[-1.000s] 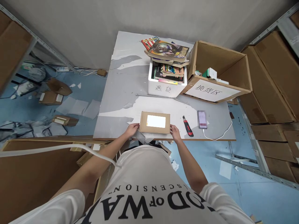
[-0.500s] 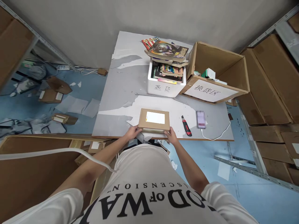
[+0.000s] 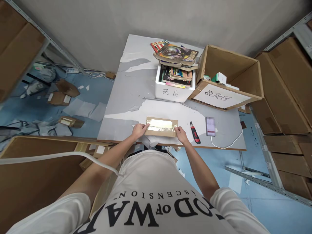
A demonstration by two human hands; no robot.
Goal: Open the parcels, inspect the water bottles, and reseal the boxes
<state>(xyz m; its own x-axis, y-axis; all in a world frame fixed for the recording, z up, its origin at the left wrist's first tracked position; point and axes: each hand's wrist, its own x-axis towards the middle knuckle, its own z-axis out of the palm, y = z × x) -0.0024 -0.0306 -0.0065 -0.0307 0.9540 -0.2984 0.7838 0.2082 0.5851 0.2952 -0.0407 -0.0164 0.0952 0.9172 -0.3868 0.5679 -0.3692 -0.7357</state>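
A small brown cardboard box (image 3: 162,132) is held between my two hands above the table's front edge. Its side facing up carries shiny tape over a white strip. My left hand (image 3: 139,130) grips the box's left end, thumb on top. On the right end, my right hand (image 3: 180,134) has its fingers closed on the edge. To the right of the box lies a red and black box cutter (image 3: 195,132), with a phone (image 3: 210,126) on a white cable beyond it. Crumpled grey plastic (image 3: 148,141) sits below the box.
A white bin (image 3: 174,94) heaped with books stands at the table's back. Beside it is a large open carton (image 3: 225,99) with a handwritten label and small boxes inside. Another open carton (image 3: 48,143) stands at my left. Shelving with cartons (image 3: 280,87) rises on the right.
The box has been tipped: its white-labelled face was upward before, and a taped side shows now. Both hands have risen slightly with it. The cutter and phone lie where they were.
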